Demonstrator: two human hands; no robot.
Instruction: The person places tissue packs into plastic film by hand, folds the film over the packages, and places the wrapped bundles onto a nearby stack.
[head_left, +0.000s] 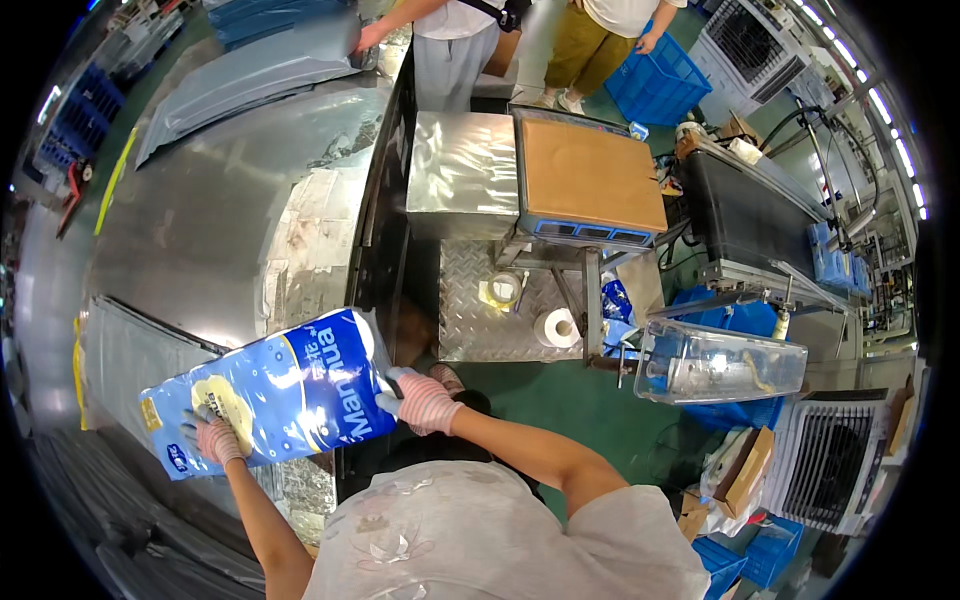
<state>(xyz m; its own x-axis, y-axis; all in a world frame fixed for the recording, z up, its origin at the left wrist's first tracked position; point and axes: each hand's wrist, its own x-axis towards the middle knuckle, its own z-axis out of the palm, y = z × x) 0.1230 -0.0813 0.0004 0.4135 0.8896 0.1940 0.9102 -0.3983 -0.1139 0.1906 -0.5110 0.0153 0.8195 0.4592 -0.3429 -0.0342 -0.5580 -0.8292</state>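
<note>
A large blue plastic-wrapped toilet paper pack (290, 385) is held slanted over the near edge of the metal table. My left hand (215, 438), in a striped glove with grey fingertips, presses on the pack's front face near its left end. At the right end, my right hand (425, 400), gloved the same way, grips the pack's edge. Part of its grip is hidden by the wrapping. The table (215, 240) lies beneath and beyond the pack, its metal top worn and patched on the right side.
Grey plastic-wrapped bundles (260, 85) lie at the table's far end, where a co-worker's hand (372, 35) rests. A cardboard-topped stand (595, 175) and metal box (463, 165) stand ahead. Right are a conveyor (745, 200), a clear bin (720, 362) and a cooler (830, 460).
</note>
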